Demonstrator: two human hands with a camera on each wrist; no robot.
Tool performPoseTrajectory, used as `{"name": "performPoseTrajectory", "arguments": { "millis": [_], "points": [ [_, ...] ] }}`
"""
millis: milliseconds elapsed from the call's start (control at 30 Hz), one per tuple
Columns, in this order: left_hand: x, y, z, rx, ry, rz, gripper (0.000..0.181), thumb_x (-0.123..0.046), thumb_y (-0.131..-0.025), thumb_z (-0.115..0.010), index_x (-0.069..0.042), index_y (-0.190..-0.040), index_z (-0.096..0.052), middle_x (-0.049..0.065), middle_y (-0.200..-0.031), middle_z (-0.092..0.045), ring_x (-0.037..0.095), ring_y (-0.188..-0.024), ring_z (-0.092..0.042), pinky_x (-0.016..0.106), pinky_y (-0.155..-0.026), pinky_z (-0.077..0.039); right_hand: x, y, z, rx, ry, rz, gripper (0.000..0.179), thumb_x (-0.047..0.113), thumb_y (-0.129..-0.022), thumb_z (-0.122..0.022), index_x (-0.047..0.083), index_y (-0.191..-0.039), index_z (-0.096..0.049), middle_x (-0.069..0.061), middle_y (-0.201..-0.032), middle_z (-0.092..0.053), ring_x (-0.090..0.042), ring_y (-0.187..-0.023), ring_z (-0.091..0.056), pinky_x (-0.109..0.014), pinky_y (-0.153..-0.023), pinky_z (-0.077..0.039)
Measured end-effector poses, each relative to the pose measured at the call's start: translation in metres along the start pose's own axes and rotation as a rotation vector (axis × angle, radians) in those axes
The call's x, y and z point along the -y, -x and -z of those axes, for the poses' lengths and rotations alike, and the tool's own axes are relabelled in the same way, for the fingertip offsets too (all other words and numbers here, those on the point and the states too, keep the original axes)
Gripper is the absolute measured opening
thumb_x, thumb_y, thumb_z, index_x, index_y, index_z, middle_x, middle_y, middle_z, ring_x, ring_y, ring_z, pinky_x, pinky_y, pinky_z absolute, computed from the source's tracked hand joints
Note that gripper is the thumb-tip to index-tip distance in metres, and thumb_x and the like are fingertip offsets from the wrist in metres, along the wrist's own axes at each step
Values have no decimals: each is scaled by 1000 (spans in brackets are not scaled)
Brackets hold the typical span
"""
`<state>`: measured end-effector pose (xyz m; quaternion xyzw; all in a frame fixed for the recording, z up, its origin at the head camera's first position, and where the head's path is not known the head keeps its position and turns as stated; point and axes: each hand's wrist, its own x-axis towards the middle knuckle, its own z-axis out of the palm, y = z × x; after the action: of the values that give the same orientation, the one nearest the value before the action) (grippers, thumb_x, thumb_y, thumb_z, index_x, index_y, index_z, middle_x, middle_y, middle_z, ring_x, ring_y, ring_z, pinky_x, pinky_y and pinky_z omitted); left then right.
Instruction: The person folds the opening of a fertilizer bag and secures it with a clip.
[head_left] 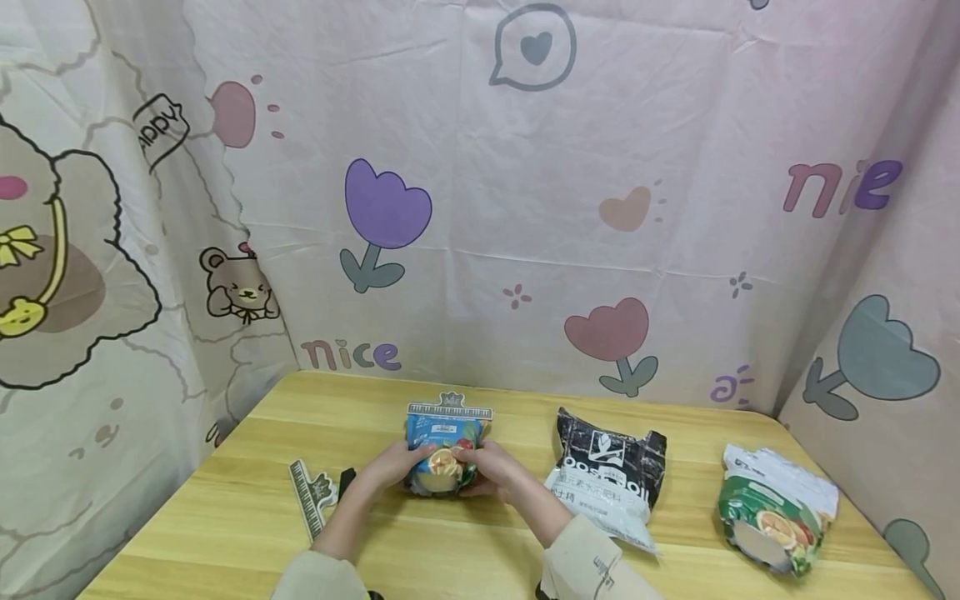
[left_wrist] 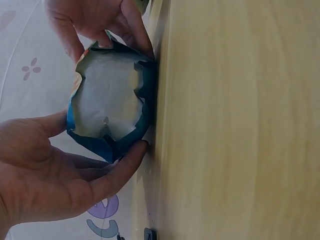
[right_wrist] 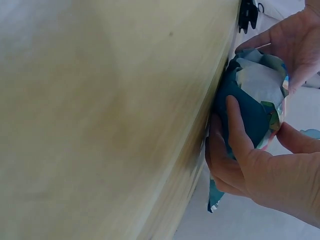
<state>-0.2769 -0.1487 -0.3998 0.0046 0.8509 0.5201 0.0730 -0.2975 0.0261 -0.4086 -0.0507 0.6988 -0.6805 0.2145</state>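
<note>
A blue food bag (head_left: 442,435) with fruit pictured on its front stands on the table. A wide clip (head_left: 450,410) with a piano-key pattern sits across its top edge. My left hand (head_left: 397,463) grips the bag's left side, thumb on the front. On the opposite side my right hand (head_left: 497,472) holds it the same way, fingers behind. In the left wrist view the bag's pale window (left_wrist: 107,95) faces the camera between both hands. The right wrist view shows my right fingers (right_wrist: 240,125) spread along the bag's blue side.
Left of my left forearm lies another piano-key clip (head_left: 307,500), with a small black object (head_left: 347,480) beside it. A black-and-white bag (head_left: 607,475) lies to the right. Farther right is a green-and-white food bag (head_left: 776,510). Printed cloth (head_left: 480,317) hangs behind the table.
</note>
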Motion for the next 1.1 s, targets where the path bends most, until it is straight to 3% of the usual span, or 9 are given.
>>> {"name": "performPoseTrajectory", "arguments": {
  "millis": [533, 767, 1100],
  "points": [
    [1, -3, -1, 9, 36, 30, 43, -24, -98, -43, 17, -110, -49, 13, -88, -60, 23, -79, -59, 38, -69, -51, 2, 4, -1, -1, 0, -16, 32, 15, -94, -51, -10, -114, -48, -17, -92, -60, -27, -76, -62, -43, -70, -53],
    [3, -3, -1, -2, 32, -6, 44, -23, -98, -43, 17, -116, -47, 15, -91, -60, 24, -82, -59, 40, -71, -51, 1, 5, -1, 6, 7, -3, 33, 13, -95, -50, -11, -117, -47, -16, -91, -62, -32, -81, -63, -42, -71, -53],
    [-3, 4, 0, -35, 16, -24, 34, -17, -97, -44, 16, -104, -51, 12, -84, -56, 19, -70, -54, 34, -62, -48, 1, 5, -3, -9, -28, 13, 31, 9, -93, -50, -14, -115, -46, -19, -93, -60, -33, -83, -62, -41, -71, -53]
  ]
}}
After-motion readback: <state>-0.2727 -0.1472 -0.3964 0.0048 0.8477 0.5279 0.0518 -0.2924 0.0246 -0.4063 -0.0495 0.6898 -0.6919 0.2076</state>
